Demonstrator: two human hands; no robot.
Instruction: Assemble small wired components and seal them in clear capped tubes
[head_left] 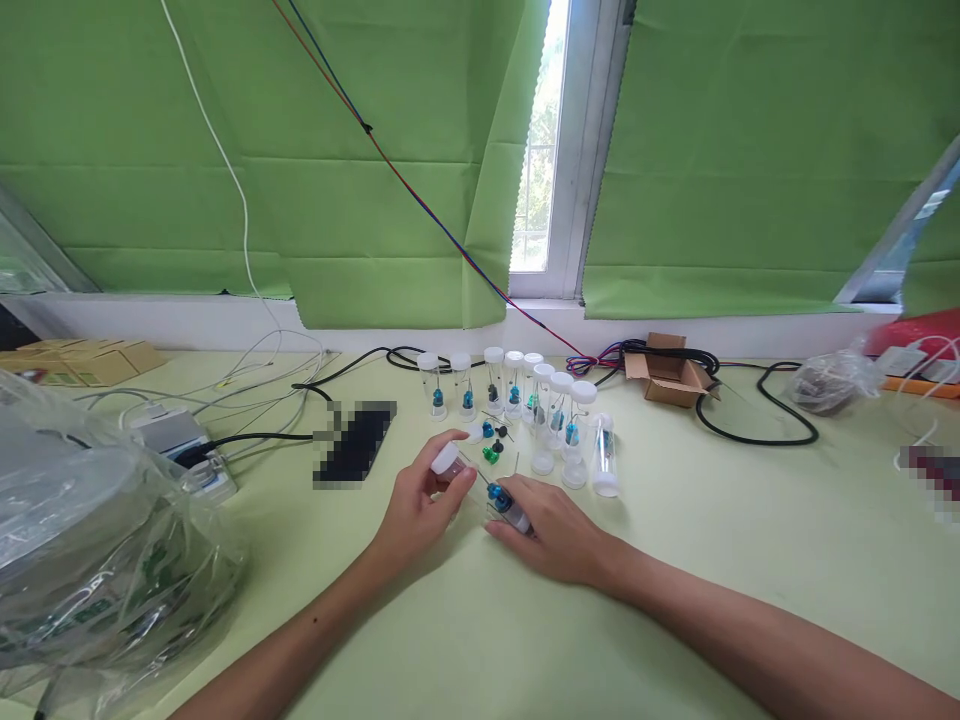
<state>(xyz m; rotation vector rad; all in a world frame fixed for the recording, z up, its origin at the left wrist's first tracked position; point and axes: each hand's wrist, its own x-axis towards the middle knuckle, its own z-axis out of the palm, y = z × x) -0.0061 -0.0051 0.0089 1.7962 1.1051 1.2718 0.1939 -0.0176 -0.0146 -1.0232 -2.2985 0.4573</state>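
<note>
My left hand is closed around a white-capped end of clear plastic. My right hand grips the lower white end of a clear tube with a blue fitting and thin metal rods. Both ends line up at a tilt over the table; whether they are one joined tube I cannot tell. Just beyond my fingers lie loose blue fittings, a green fitting and small black pieces. Several white-capped clear tubes with similar fittings stand upright behind them. Another tube is at their right.
A clear plastic bag with a bulky round thing fills the left side. Behind it sit a power strip and a dark blurred-out device. An opened cardboard box and black cable lie at the back right.
</note>
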